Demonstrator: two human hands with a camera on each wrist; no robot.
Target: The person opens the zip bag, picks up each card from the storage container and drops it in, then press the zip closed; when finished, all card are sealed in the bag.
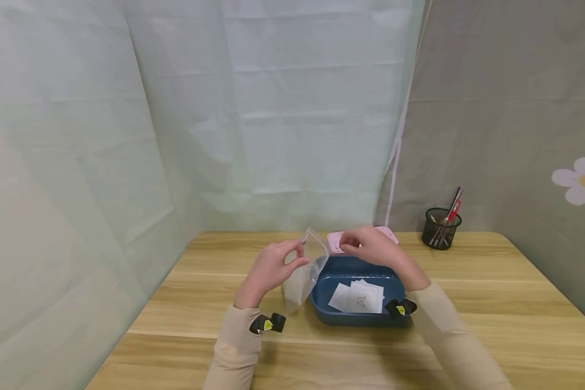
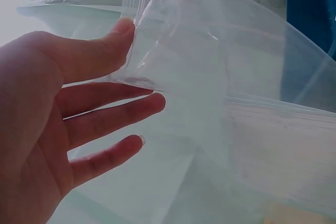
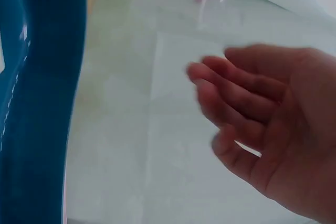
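Note:
A clear zip-top plastic bag (image 1: 298,287) hangs just left of a blue basin (image 1: 343,319). My left hand (image 1: 271,267) pinches the bag at its zip edge between thumb and forefinger; in the left wrist view the other fingers are spread. White flat pieces (image 2: 286,150) show stacked in the bag's lower part. Over the basin's far side is my right hand (image 1: 370,246), its fingers loosely curled around nothing; the right wrist view shows it apart from the bag. Several white square packets (image 1: 365,298) lie overlapping on the basin floor.
Behind the basin lies a pink flat object (image 1: 335,242), partly hidden by my right hand. A black mesh pen holder (image 1: 439,234) with several pens stands at the back right. Curtains (image 1: 292,135) hang behind and beside the wooden table (image 1: 185,319).

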